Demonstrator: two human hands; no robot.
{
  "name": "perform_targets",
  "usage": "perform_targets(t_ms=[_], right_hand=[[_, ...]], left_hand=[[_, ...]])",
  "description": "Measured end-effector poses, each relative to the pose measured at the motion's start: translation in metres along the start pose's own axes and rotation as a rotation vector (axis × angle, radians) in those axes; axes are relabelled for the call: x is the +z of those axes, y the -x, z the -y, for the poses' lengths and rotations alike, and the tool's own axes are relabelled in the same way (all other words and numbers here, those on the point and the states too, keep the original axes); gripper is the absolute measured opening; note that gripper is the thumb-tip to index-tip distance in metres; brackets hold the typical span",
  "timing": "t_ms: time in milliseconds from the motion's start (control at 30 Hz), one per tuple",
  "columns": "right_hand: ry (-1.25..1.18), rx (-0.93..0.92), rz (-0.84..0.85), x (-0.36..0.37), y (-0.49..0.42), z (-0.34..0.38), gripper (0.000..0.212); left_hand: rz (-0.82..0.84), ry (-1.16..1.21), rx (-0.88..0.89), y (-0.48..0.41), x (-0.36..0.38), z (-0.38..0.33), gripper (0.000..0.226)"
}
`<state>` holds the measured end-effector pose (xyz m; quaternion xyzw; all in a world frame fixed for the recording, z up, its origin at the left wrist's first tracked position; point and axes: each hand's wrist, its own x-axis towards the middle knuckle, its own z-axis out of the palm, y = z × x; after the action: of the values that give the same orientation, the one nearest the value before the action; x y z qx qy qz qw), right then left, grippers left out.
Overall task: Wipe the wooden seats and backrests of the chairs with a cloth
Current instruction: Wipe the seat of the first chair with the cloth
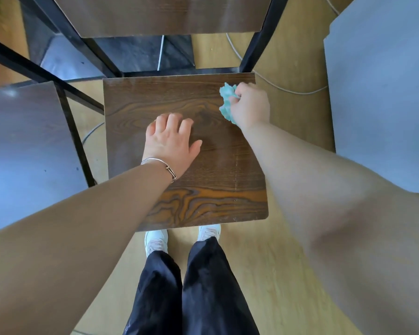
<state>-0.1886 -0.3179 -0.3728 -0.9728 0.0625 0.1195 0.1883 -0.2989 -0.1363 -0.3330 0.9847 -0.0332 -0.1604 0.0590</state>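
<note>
Floor: pale wood-look floor (288, 262) is running under everything; a light cable (288, 89) is trailing across it beyond the chair.
Seat: dark wood-grain seat (155, 97) is filling the middle of the view, sitting on a black metal frame (261, 37).
Cloth: crumpled teal cloth (226, 100) is lying on the seat's far right corner, bunched under the right hand.
Right hand: right hand (250, 105) is gripping the cloth, fingers curled round it, and is bearing down on the wood.
Left hand: left hand (172, 143) is resting flat near the seat's middle, fingers spread, holding nothing; a thin bracelet (160, 163) is circling the wrist.
Progress: seat wipe is looking under way, judging by the cloth's place at a corner. No damp track is showing, so wiped and unwiped wood are not telling apart. Backrest (169, 15) is getting no contact from either hand and is probably remaining to do, as is the neighbouring chair seat (27, 146) at the left.
Hidden: backrest is being cut off by the top edge; left forearm is covering the seat's near left corner; much of the cloth is sitting behind the fingers; glare is washing out the neighbouring seat; grey panel (382, 93) at the right is cropped, its nature unclear.
</note>
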Motion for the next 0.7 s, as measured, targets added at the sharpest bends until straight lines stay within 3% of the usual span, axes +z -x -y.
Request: perform_targets(t_ms=[200, 367, 533, 700], right_hand=[[-0.038, -0.189, 0.099, 0.012, 0.102, -0.038, 0.009], [0.016, -0.222, 0.155, 0.029, 0.198, -0.065, 0.006], [0.024, -0.197, 0.211, 0.04, 0.258, -0.079, 0.01], [-0.104, -0.085, 0.212, 0.035, 0.261, -0.076, 0.011]], left_hand=[[0.045, 0.015, 0.035, 0.028, 0.002, -0.017, 0.054], [0.064, -0.014, 0.095, 0.056, 0.014, -0.022, 0.053], [0.064, -0.031, 0.146, 0.071, 0.022, -0.023, 0.053], [0.049, -0.045, 0.182, 0.078, 0.024, -0.02, 0.054]])
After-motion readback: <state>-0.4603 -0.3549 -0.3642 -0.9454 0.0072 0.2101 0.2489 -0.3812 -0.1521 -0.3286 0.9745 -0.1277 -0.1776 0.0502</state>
